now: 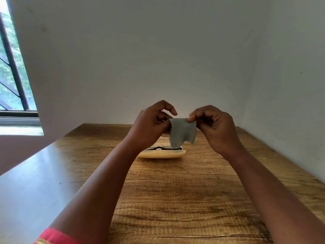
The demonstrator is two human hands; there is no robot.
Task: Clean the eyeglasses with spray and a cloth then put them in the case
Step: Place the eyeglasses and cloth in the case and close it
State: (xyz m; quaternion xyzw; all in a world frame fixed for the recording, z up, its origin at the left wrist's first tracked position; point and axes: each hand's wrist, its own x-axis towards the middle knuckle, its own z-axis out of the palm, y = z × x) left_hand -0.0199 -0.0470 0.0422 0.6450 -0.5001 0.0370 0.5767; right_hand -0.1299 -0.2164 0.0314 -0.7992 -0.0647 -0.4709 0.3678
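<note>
A small grey cloth (pixel 182 132) with a zigzag edge hangs in the air between both hands. My left hand (pixel 151 125) pinches its left top corner and my right hand (pixel 212 125) pinches its right top corner. Below and behind the cloth, black-framed eyeglasses (pixel 159 148) lie in an open cream-coloured case (pixel 161 154) on the wooden table (pixel 175 199). The hands and the cloth hide the back part of the case. No spray bottle shows.
The table runs to a plain wall at the back and on the right. A window with bars (pixel 12 71) stands at the far left. A red sleeve edge (pixel 52 236) shows at the bottom left.
</note>
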